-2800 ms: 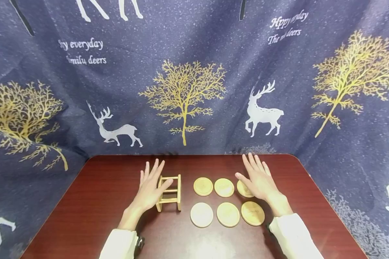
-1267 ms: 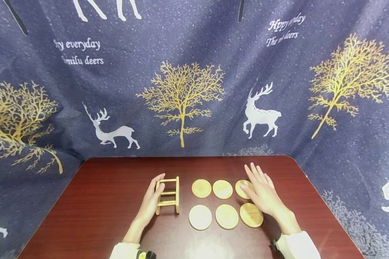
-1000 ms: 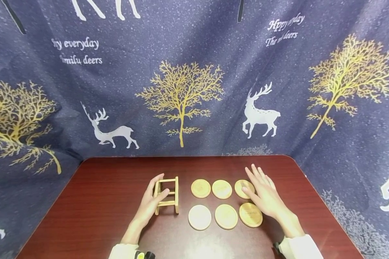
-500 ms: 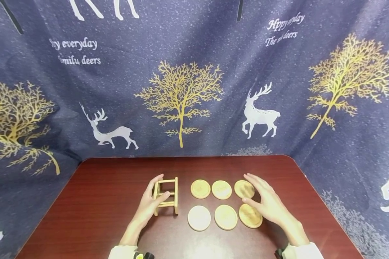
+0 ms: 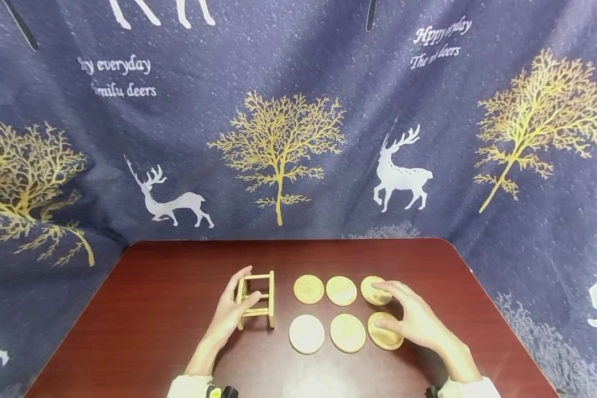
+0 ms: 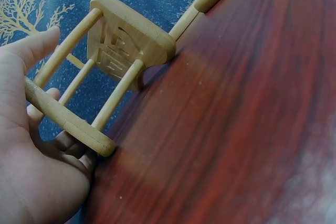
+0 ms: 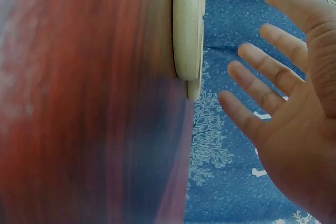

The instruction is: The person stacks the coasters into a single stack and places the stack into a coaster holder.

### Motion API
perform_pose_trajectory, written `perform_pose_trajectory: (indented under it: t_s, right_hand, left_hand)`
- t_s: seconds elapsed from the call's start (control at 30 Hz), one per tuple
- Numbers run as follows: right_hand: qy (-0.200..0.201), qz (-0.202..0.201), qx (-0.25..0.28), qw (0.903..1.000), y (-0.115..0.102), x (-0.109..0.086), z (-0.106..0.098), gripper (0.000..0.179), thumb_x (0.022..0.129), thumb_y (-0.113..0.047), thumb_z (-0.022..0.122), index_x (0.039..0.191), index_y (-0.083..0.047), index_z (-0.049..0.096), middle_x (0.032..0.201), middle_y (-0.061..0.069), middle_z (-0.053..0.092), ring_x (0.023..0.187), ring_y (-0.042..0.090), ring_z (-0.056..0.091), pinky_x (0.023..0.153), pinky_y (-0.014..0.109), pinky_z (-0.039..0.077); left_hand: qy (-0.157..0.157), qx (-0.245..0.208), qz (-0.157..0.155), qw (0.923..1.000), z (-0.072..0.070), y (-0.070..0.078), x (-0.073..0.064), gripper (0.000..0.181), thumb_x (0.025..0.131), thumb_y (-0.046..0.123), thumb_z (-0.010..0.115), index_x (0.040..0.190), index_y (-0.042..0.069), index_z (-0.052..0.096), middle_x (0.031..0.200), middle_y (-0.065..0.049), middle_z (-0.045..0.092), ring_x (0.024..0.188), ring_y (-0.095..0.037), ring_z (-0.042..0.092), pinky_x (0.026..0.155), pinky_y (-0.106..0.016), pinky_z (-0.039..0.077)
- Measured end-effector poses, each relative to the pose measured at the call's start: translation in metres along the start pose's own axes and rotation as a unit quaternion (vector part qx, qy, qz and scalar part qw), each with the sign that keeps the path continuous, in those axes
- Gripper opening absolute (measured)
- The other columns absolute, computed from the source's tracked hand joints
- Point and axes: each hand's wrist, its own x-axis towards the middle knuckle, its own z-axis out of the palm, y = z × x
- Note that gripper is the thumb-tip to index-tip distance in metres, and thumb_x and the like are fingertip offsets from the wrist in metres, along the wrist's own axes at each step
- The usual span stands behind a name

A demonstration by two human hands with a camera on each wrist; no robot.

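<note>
A small wooden coaster holder (image 5: pixel 271 303) with two end panels joined by rods stands left of the middle of the table. My left hand (image 5: pixel 224 315) grips its left panel, thumb on the inner side and fingers round the outside. In the left wrist view the holder's far panel (image 6: pixel 123 43) shows carved cut-outs. Over the right end of two rows of round wooden coasters, my right hand (image 5: pixel 420 319) is held with thumb and fingers apart and nothing between them. Its thumb overlaps the front right coaster (image 5: pixel 384 340), its fingers the back right coaster (image 5: pixel 371 297).
More coasters lie flat: the front middle coaster (image 5: pixel 347 333), a paler front left coaster (image 5: pixel 306 334), the back middle coaster (image 5: pixel 341 291) and the back left coaster (image 5: pixel 309 289). They rest on a reddish-brown table (image 5: pixel 179 276), with a blue patterned cloth (image 5: pixel 328 66) hanging behind it.
My left hand has gone from spread beside the holder to gripping its left panel. My right hand has drawn nearer, its fingers bending down over the right-hand coasters. The coasters stay put.
</note>
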Motion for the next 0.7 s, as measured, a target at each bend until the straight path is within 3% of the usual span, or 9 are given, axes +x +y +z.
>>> perform_pose_trajectory:
  t_s: [0.17, 0.33, 0.5, 0.7]
  right_hand:
    - [-0.011, -0.049, 0.050, 0.9975, 0.006, 0.000, -0.001, 0.069, 0.076, -0.022, 0.103, 0.137, -0.011, 0.073, 0.129, 0.000, 0.076, 0.119, 0.021, 0.070, 0.108, 0.014, 0.041]
    - [-0.042, -0.062, 0.124, 0.9895, 0.012, -0.002, -0.002, 0.068, 0.076, -0.022, 0.103, 0.136, -0.007, 0.074, 0.125, 0.006, 0.079, 0.116, 0.021, 0.073, 0.108, 0.016, 0.045]
    - [-0.066, -0.067, 0.124, 0.9878, 0.014, -0.005, 0.000, 0.073, 0.071, -0.027, 0.106, 0.135, -0.012, 0.075, 0.128, 0.002, 0.078, 0.116, 0.019, 0.071, 0.104, 0.023, 0.051]
    - [-0.085, -0.079, 0.101, 0.9881, 0.014, -0.008, -0.001, 0.077, 0.064, -0.036, 0.107, 0.132, -0.016, 0.077, 0.130, -0.004, 0.076, 0.119, 0.016, 0.068, 0.107, 0.017, 0.043]
  left_hand:
    - [0.002, 0.002, -0.009, 1.0000, 0.000, 0.002, 0.002, 0.071, 0.103, 0.006, 0.077, 0.166, 0.007, 0.044, 0.173, -0.017, 0.040, 0.144, -0.032, 0.046, 0.099, -0.022, 0.050]
    - [0.006, 0.011, -0.026, 0.9996, 0.001, 0.006, 0.001, 0.072, 0.103, 0.007, 0.077, 0.167, 0.008, 0.044, 0.174, -0.014, 0.040, 0.149, -0.031, 0.040, 0.103, -0.023, 0.045]
    - [0.007, 0.014, -0.030, 0.9994, 0.000, 0.005, 0.001, 0.071, 0.103, 0.009, 0.077, 0.167, 0.010, 0.045, 0.174, -0.011, 0.041, 0.149, -0.030, 0.040, 0.104, -0.025, 0.046]
    - [0.008, 0.017, -0.028, 0.9994, 0.002, 0.007, 0.000, 0.069, 0.104, 0.009, 0.076, 0.166, 0.011, 0.046, 0.174, -0.010, 0.043, 0.149, -0.030, 0.040, 0.106, -0.025, 0.044]
